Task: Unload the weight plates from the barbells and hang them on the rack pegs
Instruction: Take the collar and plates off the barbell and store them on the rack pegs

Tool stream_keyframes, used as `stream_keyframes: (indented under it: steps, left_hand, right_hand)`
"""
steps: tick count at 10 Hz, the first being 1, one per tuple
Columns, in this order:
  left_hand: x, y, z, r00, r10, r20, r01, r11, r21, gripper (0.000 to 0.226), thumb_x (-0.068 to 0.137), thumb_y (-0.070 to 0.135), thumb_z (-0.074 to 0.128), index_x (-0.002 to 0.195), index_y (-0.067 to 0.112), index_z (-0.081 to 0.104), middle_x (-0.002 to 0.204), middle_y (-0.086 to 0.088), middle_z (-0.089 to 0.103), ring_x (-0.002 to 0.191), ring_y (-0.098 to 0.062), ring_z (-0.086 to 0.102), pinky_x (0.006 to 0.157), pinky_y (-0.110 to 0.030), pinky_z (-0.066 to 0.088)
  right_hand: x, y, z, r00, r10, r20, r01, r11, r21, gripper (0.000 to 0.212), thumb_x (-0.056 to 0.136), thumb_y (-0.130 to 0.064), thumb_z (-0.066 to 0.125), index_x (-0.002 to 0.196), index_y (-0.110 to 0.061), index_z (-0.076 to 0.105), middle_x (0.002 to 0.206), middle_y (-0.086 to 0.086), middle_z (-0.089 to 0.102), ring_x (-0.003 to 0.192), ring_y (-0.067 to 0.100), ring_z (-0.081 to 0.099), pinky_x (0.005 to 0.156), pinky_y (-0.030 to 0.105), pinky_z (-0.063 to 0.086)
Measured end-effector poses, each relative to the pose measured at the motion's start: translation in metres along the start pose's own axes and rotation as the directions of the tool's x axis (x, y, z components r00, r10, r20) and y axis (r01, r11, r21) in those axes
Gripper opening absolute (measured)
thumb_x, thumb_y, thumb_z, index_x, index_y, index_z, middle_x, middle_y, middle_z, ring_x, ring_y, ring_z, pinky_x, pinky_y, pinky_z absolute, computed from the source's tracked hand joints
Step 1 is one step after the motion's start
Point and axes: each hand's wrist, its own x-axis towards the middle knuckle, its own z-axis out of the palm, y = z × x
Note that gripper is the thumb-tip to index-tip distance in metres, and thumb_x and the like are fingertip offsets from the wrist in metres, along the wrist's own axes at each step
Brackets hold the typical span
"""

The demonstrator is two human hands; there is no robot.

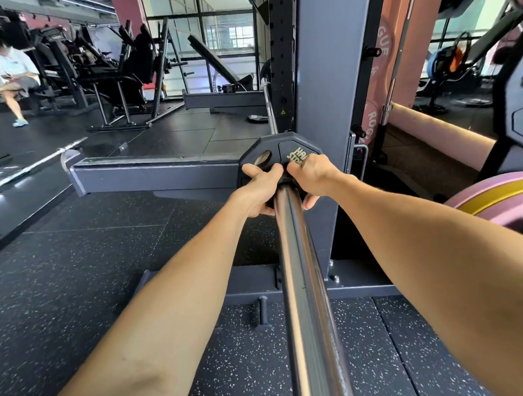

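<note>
A small black weight plate (281,146) with grip holes and pale lettering sits on the chrome barbell sleeve (304,286), which runs from the bottom of the view up to the plate. My left hand (261,188) grips the plate's lower left side, fingers hooked through a hole. My right hand (309,175) holds its lower right side, close to the sleeve. The plate's centre is hidden behind both hands.
The grey rack upright (332,73) stands right behind the plate, its base beam (150,173) running left. Pink and yellow bumper plates (502,197) lie at right, a black plate (518,93) hangs above them. Another barbell (34,164) lies left. A person (11,77) sits far left.
</note>
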Motion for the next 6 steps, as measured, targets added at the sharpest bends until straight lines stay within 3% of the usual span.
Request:
stream_keyframes:
  steps: [1, 2, 3, 4, 5, 6]
  left_hand:
    - [-0.005, 0.002, 0.001, 1.0, 0.012, 0.013, -0.012, 0.999, 0.038, 0.028, 0.099, 0.041, 0.034, 0.079, 0.026, 0.023, 0.091, -0.007, 0.059, 0.077, -0.02, 0.061, 0.075, -0.041, 0.058]
    - [-0.003, 0.002, 0.0, 1.0, 0.011, 0.018, -0.012, 0.999, 0.04, 0.025, 0.099, 0.043, 0.034, 0.085, 0.025, 0.024, 0.098, -0.009, 0.06, 0.083, -0.022, 0.062, 0.076, -0.043, 0.059]
    - [-0.004, 0.003, 0.0, 0.999, 0.007, 0.031, -0.008, 1.0, 0.03, 0.024, 0.099, 0.043, 0.034, 0.099, 0.022, 0.022, 0.099, -0.01, 0.061, 0.086, -0.023, 0.063, 0.078, -0.046, 0.059]
    - [-0.005, -0.001, 0.001, 1.0, -0.014, 0.013, 0.014, 0.999, -0.05, 0.023, 0.099, 0.039, 0.036, 0.094, 0.022, 0.023, 0.094, -0.01, 0.058, 0.077, -0.021, 0.062, 0.07, -0.043, 0.06]
    - [-0.008, -0.009, 0.002, 1.0, -0.024, -0.006, 0.023, 0.992, -0.123, 0.027, 0.098, 0.039, 0.04, 0.097, 0.02, 0.02, 0.094, -0.01, 0.053, 0.069, -0.019, 0.059, 0.056, -0.036, 0.056]
    - [-0.009, -0.011, -0.001, 0.999, -0.031, -0.01, 0.029, 0.987, -0.157, 0.028, 0.098, 0.039, 0.041, 0.099, 0.019, 0.021, 0.091, -0.01, 0.053, 0.067, -0.019, 0.059, 0.056, -0.036, 0.055]
  right_hand:
    - [-0.006, -0.001, 0.008, 0.991, 0.005, -0.134, 0.019, 0.983, 0.182, 0.036, 0.102, -0.026, 0.039, 0.068, -0.018, 0.043, 0.068, 0.008, 0.059, 0.037, 0.008, 0.061, 0.038, 0.021, 0.046]
    - [-0.001, -0.001, 0.006, 0.989, -0.03, -0.145, 0.052, 0.987, 0.151, 0.037, 0.101, -0.03, 0.041, 0.067, -0.016, 0.046, 0.068, 0.007, 0.056, 0.03, 0.006, 0.055, 0.035, 0.019, 0.045]
    - [-0.001, 0.008, 0.006, 0.986, -0.006, -0.169, 0.033, 0.987, 0.158, 0.037, 0.1, -0.029, 0.042, 0.072, -0.009, 0.054, 0.067, 0.012, 0.06, 0.035, 0.013, 0.059, 0.041, 0.024, 0.052]
    - [-0.001, 0.022, 0.004, 0.987, 0.087, -0.136, -0.038, 0.944, 0.328, 0.047, 0.098, -0.025, 0.037, 0.083, 0.011, 0.062, 0.063, 0.02, 0.067, 0.047, 0.024, 0.067, 0.055, 0.031, 0.06]
    - [-0.008, 0.029, -0.006, 0.989, 0.143, -0.024, -0.127, 0.933, 0.336, 0.054, 0.1, -0.024, 0.03, 0.085, 0.018, 0.06, 0.066, 0.027, 0.069, 0.061, 0.036, 0.07, 0.065, 0.036, 0.062]
    - [-0.006, 0.014, -0.012, 0.992, 0.13, 0.006, -0.127, 0.959, 0.255, 0.057, 0.103, -0.029, 0.032, 0.076, 0.013, 0.06, 0.066, 0.025, 0.069, 0.062, 0.035, 0.069, 0.061, 0.036, 0.061]
